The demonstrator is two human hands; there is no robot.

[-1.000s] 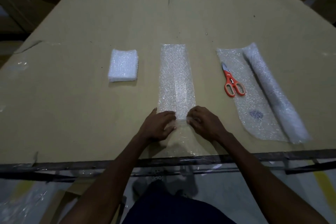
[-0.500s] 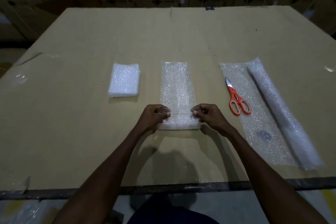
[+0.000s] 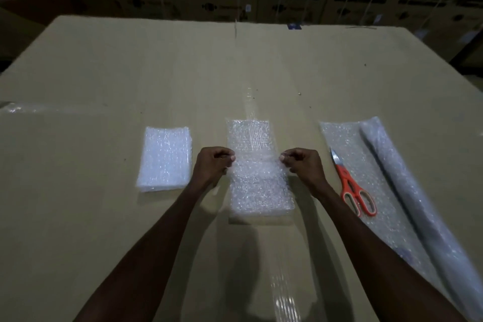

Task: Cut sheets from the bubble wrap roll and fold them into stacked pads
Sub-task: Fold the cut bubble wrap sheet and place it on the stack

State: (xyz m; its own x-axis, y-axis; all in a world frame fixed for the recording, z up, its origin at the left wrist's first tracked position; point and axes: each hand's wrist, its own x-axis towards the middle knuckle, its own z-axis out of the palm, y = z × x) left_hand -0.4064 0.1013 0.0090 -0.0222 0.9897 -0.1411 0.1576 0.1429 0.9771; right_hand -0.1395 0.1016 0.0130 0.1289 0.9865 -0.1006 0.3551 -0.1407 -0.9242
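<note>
- The worktop [image 3: 104,86] is bare beyond the strip, so there is room to fold onward.
- The bubble wrap roll [image 3: 407,191] lies right, scissors [image 3: 351,185] on its loose sheet.
- The strip [image 3: 257,180], centre, has gained another fold since a second ago; nearly pad-length.
- A finished pad [image 3: 166,158] lies left.
- The left hand [image 3: 213,165] and right hand [image 3: 303,165] each pinch the folded edge.
</note>
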